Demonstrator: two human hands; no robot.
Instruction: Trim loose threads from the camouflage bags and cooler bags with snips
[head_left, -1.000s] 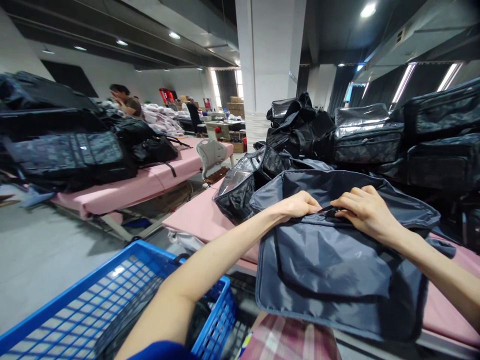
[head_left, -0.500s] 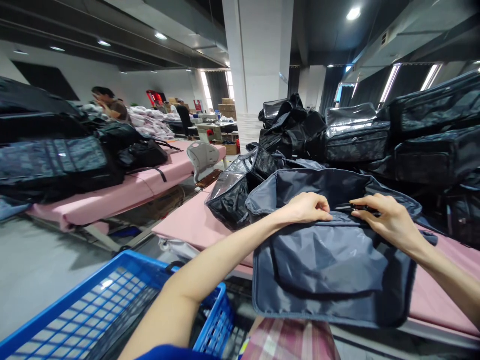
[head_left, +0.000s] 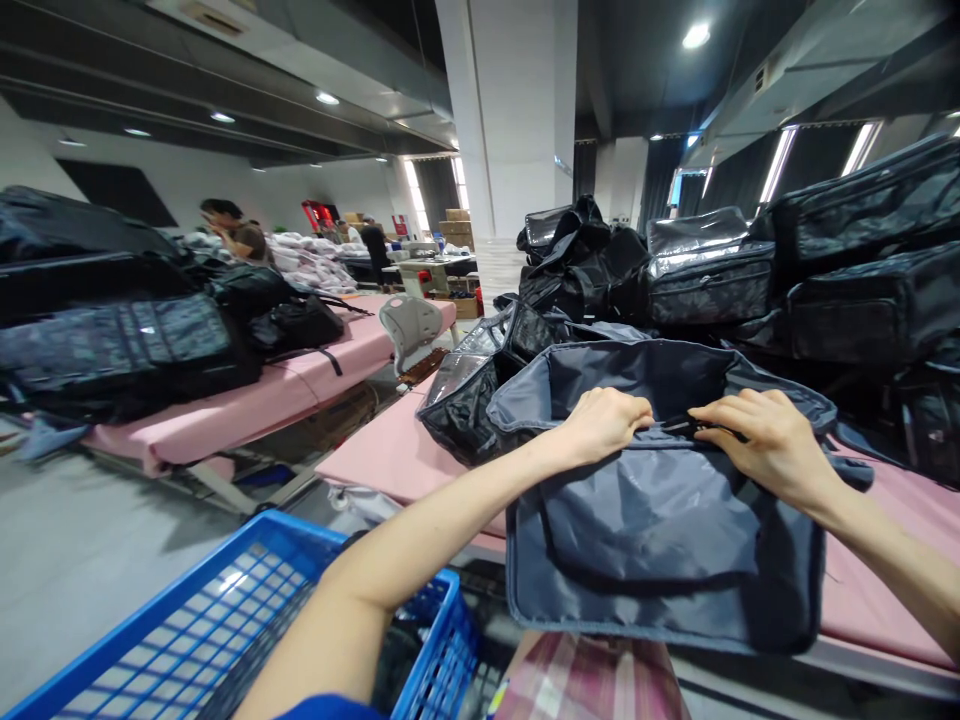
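Observation:
A dark grey-blue bag [head_left: 660, 540] stands open in front of me, its lid flap hanging down over the table's edge. My left hand [head_left: 609, 425] is closed, pinching the seam between the flap and the opening. Opposite it, my right hand [head_left: 757, 440] is closed around small thread snips [head_left: 686, 428], their blade pointing left at the same seam. The fingers hide most of the snips. Whether the blade touches a thread is too small to make out.
A pink-covered table [head_left: 382, 450] carries the bag, with a black bag [head_left: 465, 400] beside it and piled bags [head_left: 709, 275] behind. At lower left is a blue plastic basket [head_left: 262, 530]. Another table [head_left: 300, 390] holds more bags; a chair [head_left: 409, 325] and a person [head_left: 244, 235] are farther back.
My left hand has shifted slightly left along the seam. The right hand has moved a little left, and its fingers now cover more of the snips. The view has turned slightly left.

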